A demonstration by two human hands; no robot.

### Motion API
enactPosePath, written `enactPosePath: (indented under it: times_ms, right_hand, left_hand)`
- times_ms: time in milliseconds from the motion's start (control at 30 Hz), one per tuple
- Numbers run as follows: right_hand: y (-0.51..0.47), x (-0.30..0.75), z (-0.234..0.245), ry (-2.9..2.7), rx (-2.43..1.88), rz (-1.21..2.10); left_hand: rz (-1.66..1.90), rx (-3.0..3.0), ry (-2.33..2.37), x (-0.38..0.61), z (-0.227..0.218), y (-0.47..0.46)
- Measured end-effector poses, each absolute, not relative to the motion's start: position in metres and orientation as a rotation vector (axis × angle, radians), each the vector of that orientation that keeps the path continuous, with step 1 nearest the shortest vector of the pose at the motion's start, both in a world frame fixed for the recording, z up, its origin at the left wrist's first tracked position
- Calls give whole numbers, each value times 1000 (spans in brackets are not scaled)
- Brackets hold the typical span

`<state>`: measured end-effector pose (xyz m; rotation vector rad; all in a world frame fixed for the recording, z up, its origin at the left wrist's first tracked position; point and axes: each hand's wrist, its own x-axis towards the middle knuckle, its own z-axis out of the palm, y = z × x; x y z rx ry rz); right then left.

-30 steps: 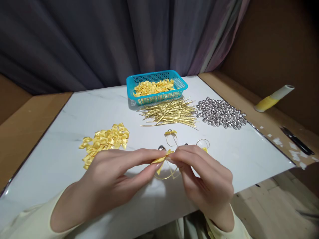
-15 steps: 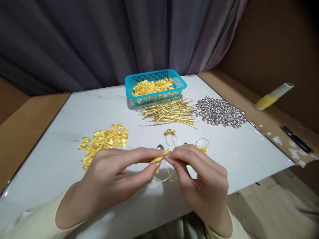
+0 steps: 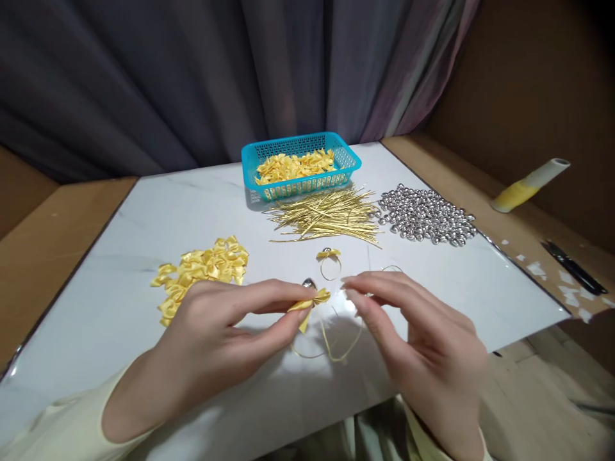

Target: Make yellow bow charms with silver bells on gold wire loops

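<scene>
Between the thumb and index finger of my left hand (image 3: 225,326) is a yellow satin bow (image 3: 307,305), pinched at its left side. A silver bead (image 3: 309,282) shows just above it. Thin gold wire (image 3: 339,360) hangs in loops under the bow and curves up to my right hand (image 3: 418,346). That hand stands a little to the right, its thumb and fingertips closed around the wire, though the exact grip is blurred. Beyond the hands lies a wire ring with a bow (image 3: 328,254) and bead on it. Another wire ring (image 3: 391,267) is mostly hidden behind my right hand.
A pile of yellow bows (image 3: 204,272) lies at the left. At the back stands a blue basket (image 3: 302,187) of yellow pieces, before it gold wires (image 3: 327,214). Silver beads (image 3: 427,214) spread at the right, near a yellow-white tube (image 3: 531,186) and a black cutter (image 3: 574,266).
My right hand has moved right, away from the bow, and the wire loop below has widened toward it. My left hand keeps the bow in nearly the same place.
</scene>
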<state>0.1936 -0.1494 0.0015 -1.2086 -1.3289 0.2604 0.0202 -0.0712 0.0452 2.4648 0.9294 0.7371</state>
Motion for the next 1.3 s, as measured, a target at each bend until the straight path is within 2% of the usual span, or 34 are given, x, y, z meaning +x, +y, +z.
enactPosePath:
  times_ms: [267,400,633,933,1300]
  right_hand:
    - [-177,204,15,-1382,-1134,417]
    - [-179,197,13,-1388,-1262,488]
    - [-171,183,15,-1421,-1465,451]
    - [-168,184,15,-1407,-1504,437]
    - [-161,197,7,-1594,-1131,348]
  left_hand:
    - [685,2457,967,18,44,-70]
    - [663,2448,946,17,42,-69]
    - [622,2181,1060,24,48,-71]
    - [341,1817,1142,27,58,-67]
    - [356,1914,1049,28,55,-65]
